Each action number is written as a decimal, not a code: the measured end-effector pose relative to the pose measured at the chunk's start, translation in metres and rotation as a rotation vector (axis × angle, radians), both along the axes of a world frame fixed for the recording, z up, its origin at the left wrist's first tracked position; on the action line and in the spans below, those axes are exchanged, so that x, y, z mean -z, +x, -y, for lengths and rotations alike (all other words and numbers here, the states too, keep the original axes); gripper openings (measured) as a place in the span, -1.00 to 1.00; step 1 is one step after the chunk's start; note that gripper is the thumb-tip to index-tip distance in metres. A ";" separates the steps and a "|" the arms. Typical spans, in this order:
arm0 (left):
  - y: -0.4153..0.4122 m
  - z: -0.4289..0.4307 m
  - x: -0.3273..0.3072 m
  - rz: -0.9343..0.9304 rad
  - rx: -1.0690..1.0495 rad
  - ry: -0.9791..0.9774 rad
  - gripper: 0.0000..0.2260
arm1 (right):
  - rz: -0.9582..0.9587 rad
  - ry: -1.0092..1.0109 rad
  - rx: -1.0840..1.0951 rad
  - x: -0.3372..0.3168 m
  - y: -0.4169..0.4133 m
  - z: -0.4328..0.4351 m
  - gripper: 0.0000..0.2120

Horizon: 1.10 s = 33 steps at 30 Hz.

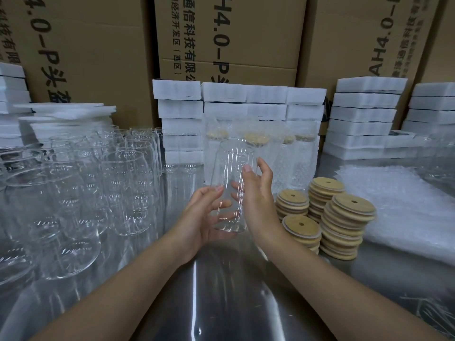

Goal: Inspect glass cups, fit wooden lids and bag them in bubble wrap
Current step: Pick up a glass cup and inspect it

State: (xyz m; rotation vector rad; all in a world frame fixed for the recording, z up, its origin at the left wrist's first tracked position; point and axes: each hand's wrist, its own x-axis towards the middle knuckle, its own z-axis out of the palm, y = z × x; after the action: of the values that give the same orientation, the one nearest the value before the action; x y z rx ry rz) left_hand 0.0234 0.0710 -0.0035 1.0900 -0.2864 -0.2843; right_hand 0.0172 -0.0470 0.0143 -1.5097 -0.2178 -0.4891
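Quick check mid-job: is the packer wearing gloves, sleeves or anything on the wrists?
No gloves: the left hand and right hand are both bare, with short, seemingly unpainted nails and no rings visible. The left forearm and right forearm are bare to the frame edge, with no sleeves, watch or bracelets in view.

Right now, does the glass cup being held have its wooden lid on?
Off. The glass cup shows a bare, clear rim with no wood on it; the wooden lids sit in stacks to its right.
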 end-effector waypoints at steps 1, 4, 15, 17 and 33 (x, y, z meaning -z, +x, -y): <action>0.000 -0.001 0.000 -0.006 0.022 -0.004 -0.58 | -0.009 0.006 0.001 -0.001 -0.001 -0.001 -0.63; 0.001 -0.003 -0.002 -0.019 0.065 -0.018 -0.62 | -0.031 0.083 -0.020 -0.003 -0.001 0.000 -0.55; -0.002 0.003 -0.004 0.006 0.076 -0.026 -0.54 | -0.012 0.235 -0.035 -0.006 0.001 0.004 -0.49; -0.005 0.007 -0.002 0.044 0.022 0.004 -0.40 | 0.003 0.218 -0.002 -0.007 0.001 0.004 -0.46; -0.009 0.008 0.004 0.345 -0.125 0.266 -0.19 | 0.032 0.405 0.122 -0.009 0.008 0.011 -0.43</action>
State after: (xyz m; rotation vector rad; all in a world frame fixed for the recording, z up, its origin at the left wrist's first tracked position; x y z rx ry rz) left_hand 0.0139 0.0633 -0.0074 1.4154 -0.4956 -0.0199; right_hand 0.0248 -0.0584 0.0234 -1.1235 -0.0457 -0.6145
